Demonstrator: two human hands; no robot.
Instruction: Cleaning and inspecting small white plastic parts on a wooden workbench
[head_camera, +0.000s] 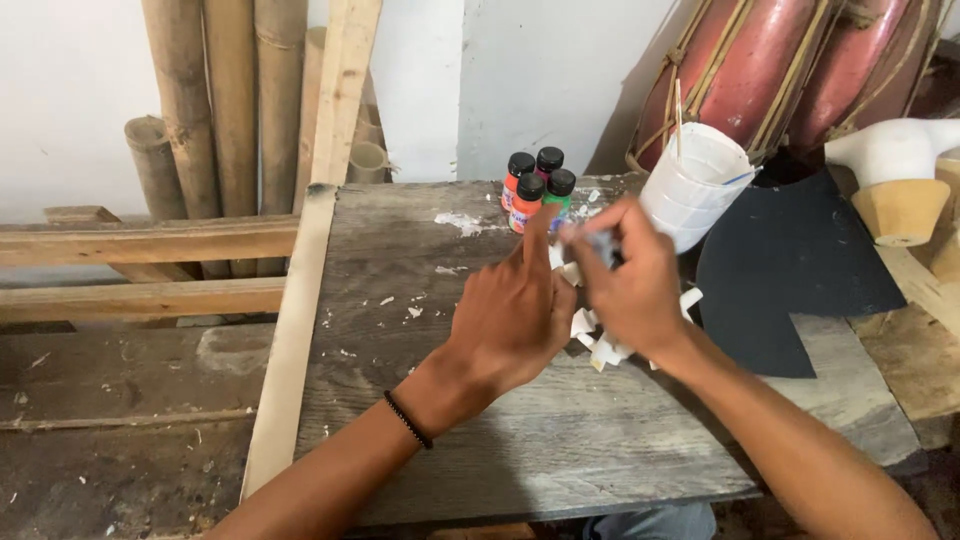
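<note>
Left hand (515, 320) points its index finger flat, holding nothing, pinning white paper scraps (600, 345) on the board (420, 420). Right hand (625, 275) pinches a scrap shut. Paint bottles (537, 190) at 12 o'clock, white cup (695, 185) at 2.

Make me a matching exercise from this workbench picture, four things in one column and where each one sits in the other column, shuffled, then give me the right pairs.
Things:
1. small paint bottles
2. bamboo poles
3. black sheet
4. white paper pieces

Places:
A. leaning upright against the wall, far left
B. under and between the two hands
C. lying flat at the right edge of the board
D. clustered at the back edge of the board, beyond the left hand's pointing finger

Pairs: 1-D, 2-A, 3-C, 4-B
</note>
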